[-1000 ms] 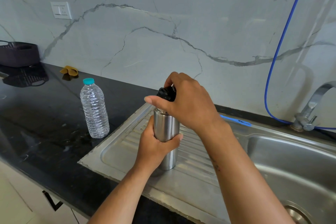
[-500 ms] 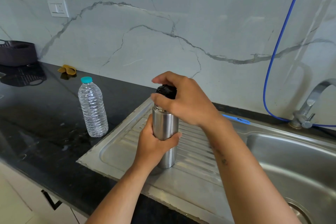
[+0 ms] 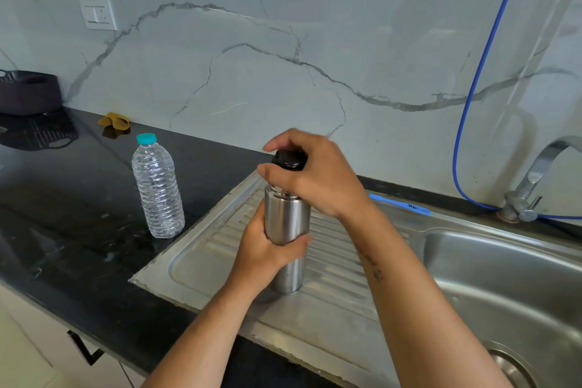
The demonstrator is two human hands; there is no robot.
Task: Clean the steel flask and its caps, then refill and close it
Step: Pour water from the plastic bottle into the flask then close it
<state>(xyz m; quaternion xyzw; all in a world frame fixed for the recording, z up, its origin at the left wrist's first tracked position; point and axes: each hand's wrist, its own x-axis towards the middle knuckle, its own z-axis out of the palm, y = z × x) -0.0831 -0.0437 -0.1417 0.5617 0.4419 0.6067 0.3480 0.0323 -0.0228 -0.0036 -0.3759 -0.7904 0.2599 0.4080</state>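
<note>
Presently I read the step in hand as work on the cap at the flask mouth; whether it is being unscrewed for cleaning or tightened after a refill I cannot tell from this view.

Left to right:

1. A plastic water bottle [image 3: 158, 188] with a teal cap stands upright on the black surface [image 3: 63, 230], just beside the left edge of the drainboard [image 3: 340, 302]. It looks full or nearly so, and I judge it the likely refill source.

2. My left hand [image 3: 263, 257] grips the steel flask [image 3: 286, 220] around its middle, fingers curled round the far side and thumb across the front. The flask stands upright with its base on the ribbed drainboard, left of the sink basin [image 3: 504, 277].

3. My right hand [image 3: 318, 178] comes in from above and closes on the black cap [image 3: 289, 160], thumb and fingers pinching its rim. The cap sits over the neck, and a band of thread shows beneath it, so it is not fully seated.

4. A tap [image 3: 532, 186] stands at the far right, behind the basin.

The next move calls for a firm anchoring grip on the body while the wrist above turns the cap. Steel on a steel drainboard may slide, so downward pressure should be kept.
</note>
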